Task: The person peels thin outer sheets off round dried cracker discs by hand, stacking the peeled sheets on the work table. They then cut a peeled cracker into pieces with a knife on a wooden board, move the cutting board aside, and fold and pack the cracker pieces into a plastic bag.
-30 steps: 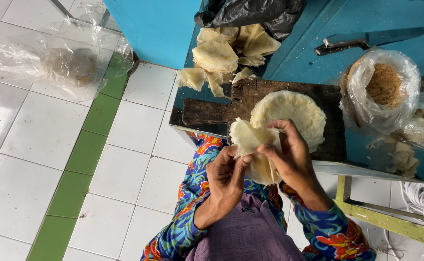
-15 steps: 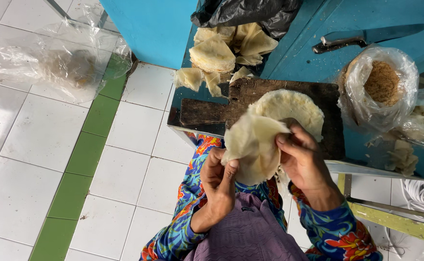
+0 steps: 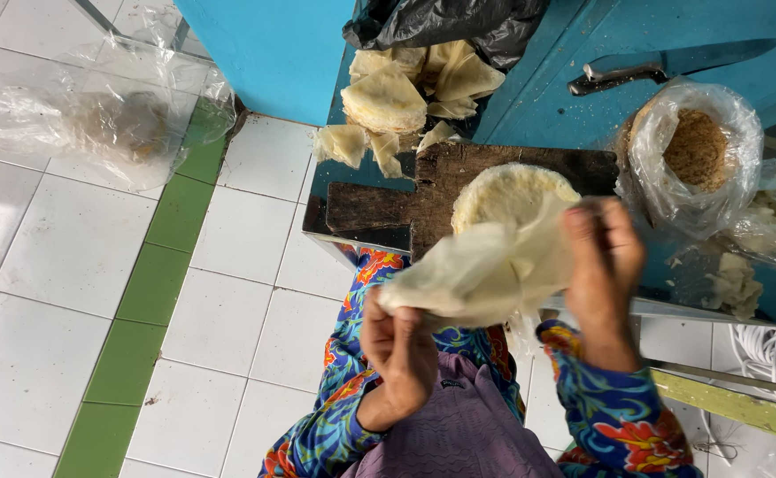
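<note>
A thin, pale, floppy sheet of wrapper (image 3: pixel 481 270) hangs in the air between the two hands, just in front of the dark wooden board (image 3: pixel 379 208) and above the person's lap. The left hand (image 3: pixel 398 341) pinches its lower left edge, fingers closed on it; the right hand (image 3: pixel 602 261) grips the upper right edge, blurred but clearly closed on the sheet too. The sheet sags and folds between them, and it looks only partly pulled clear.

Right behind it, on the board, sits a round stack of the same pale sheets (image 3: pixel 507 190), still thick, so I would judge that much of the pile is left to go through. Further back, on the blue table (image 3: pixel 565 106), lies a loose heap of folded and torn sheets (image 3: pixel 405 97) beside a black plastic bag (image 3: pixel 445 22), which suggests some are already dealt with. A knife (image 3: pixel 662 66) rests on the table, a clear bag of brown crumbs (image 3: pixel 698 150) to the right. On the white tiled floor (image 3: pixel 51 292) lies a crumpled clear bag (image 3: pixel 96 119).
</note>
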